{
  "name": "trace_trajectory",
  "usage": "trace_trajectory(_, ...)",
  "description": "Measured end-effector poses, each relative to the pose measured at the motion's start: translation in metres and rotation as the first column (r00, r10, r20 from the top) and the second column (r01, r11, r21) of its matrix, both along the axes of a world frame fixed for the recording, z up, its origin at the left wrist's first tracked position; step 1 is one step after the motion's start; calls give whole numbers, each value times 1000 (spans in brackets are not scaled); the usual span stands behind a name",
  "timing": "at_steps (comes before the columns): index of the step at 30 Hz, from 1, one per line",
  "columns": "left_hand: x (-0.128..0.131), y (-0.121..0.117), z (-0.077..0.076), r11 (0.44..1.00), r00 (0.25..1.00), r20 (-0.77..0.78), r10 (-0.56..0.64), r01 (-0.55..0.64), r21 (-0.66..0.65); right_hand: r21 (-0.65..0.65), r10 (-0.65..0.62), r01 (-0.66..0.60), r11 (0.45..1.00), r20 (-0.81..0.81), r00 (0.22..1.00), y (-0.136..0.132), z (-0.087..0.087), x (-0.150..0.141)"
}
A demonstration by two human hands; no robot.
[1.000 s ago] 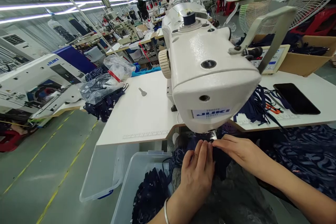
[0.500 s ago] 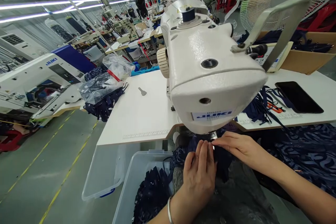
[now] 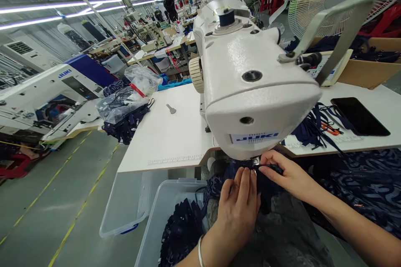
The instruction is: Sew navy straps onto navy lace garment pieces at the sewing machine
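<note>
A white sewing machine [image 3: 257,91] stands in front of me, its needle area low under the head. Dark navy fabric [image 3: 266,190] lies beneath the presser foot [image 3: 256,161] and hangs down toward my lap. My left hand [image 3: 239,204], a bangle at its wrist, presses the fabric with fingers bent and close together, just before the foot. Beside the foot, my right hand [image 3: 286,175] pinches the fabric's edge between thumb and fingers. The stitching point itself is mostly hidden by the machine head and my fingers.
A clear plastic bin [image 3: 156,217] with navy strips stands below left. On the white table [image 3: 175,133] lies a small metal piece [image 3: 171,109]. At right are a phone [image 3: 360,117], navy straps [image 3: 308,127] and orange-handled snips [image 3: 332,129]. Patterned fabric [image 3: 369,179] lies lower right.
My right hand has shifted slightly up and right, its thumb and fingers now further apart around the fabric edge. My left hand stays nearly in place on the fabric.
</note>
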State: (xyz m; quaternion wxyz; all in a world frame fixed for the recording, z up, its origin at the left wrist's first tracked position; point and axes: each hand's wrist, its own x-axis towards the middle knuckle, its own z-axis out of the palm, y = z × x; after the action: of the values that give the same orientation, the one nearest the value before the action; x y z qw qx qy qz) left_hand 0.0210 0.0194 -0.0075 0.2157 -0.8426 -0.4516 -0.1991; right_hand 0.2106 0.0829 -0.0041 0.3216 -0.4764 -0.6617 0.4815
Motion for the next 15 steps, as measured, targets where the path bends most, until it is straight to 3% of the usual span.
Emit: trace_trajectory(15, 7, 3, 2, 997, 997, 38, 71, -72, 39, 31, -38, 36, 999, 48, 998, 9, 1, -6)
